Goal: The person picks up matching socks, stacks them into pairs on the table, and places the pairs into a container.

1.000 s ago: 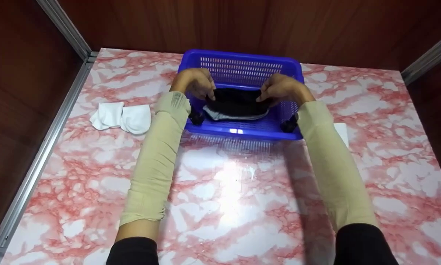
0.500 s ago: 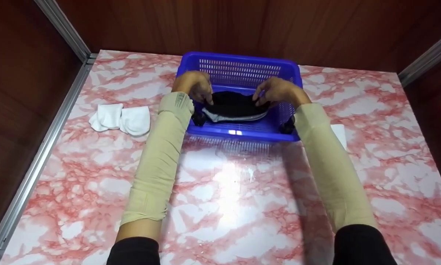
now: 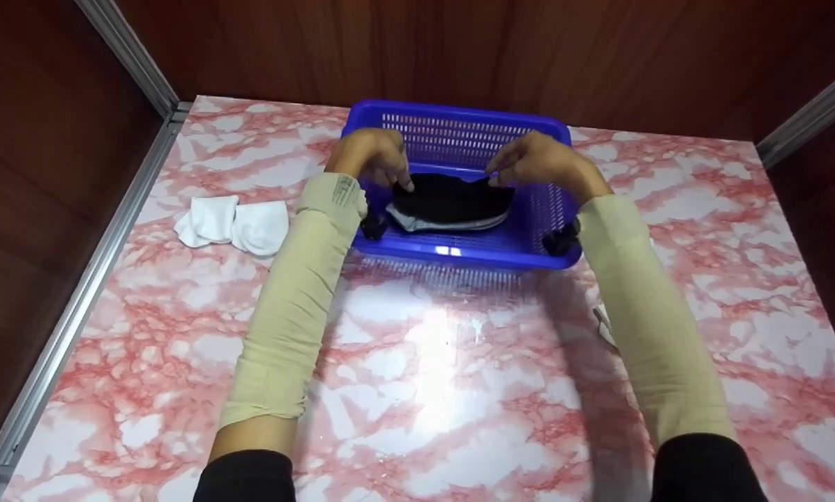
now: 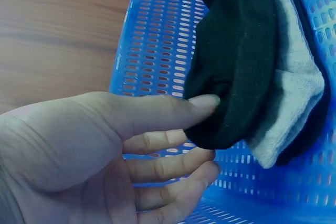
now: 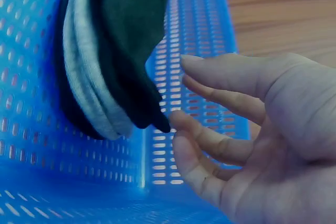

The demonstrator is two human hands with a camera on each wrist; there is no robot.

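Note:
A black sock (image 3: pixel 452 197) lies folded over in the blue plastic basket (image 3: pixel 459 256), in front of a grey sock (image 4: pixel 294 98) with more black cloth behind it. My left hand (image 3: pixel 382 159) pinches the black sock's left end; in the left wrist view the thumb presses its face and the index finger passes behind. At the other end, my right hand (image 3: pixel 537 162) hovers with fingers spread. The right wrist view shows a gap between its thumb and the sock's pointed corner (image 5: pixel 163 121), while a lower fingertip is very close to that corner.
Folded white socks (image 3: pixel 232 224) lie on the red-and-white marbled table (image 3: pixel 438 390), left of the basket. Part of a pale cloth (image 3: pixel 604 324) shows beside my right forearm, which hides the rest. A brown wood panel (image 3: pixel 431 49) stands behind the basket.
My right hand has let go of the black sock and shifted slightly up and right. My left hand stays at its end. More of the pale cloth beside my right forearm shows.

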